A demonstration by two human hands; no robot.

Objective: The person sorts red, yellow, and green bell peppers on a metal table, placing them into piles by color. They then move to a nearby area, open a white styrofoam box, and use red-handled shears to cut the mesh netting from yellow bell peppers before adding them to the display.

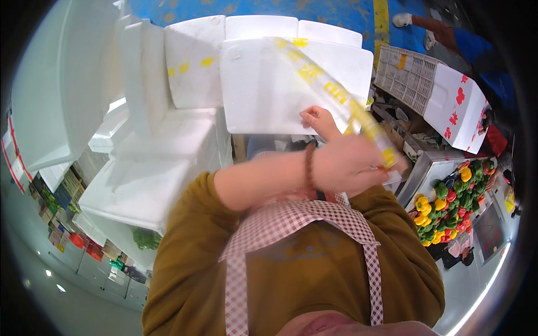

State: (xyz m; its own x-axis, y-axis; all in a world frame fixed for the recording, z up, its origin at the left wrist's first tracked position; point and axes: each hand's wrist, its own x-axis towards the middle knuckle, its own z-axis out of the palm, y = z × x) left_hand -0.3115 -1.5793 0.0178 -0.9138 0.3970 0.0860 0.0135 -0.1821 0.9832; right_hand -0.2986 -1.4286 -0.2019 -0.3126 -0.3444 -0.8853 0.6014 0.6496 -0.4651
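A white styrofoam box (pixel 269 88) stands before me with its broad flat face up. A strip of clear tape with yellow print (pixel 332 86) runs slantwise from its far edge to my left hand (pixel 353 161). That hand, blurred and wearing a brown bracelet, crosses over to the right and grips the tape's near end. A tape roll or dispenser cannot be made out there. My right hand (pixel 323 121) is over the box's near right part, fingers curled, with nothing visible in them; whether it touches the box is unclear.
Other styrofoam boxes (pixel 134 185) stack high at left and behind. At right are a plastic crate (pixel 405 77), a red-printed styrofoam box (pixel 452 105) and a metal stand (pixel 424 168) beside mixed peppers (pixel 452 206). A person (pixel 475 46) is at the upper right on the blue floor (pixel 260 7).
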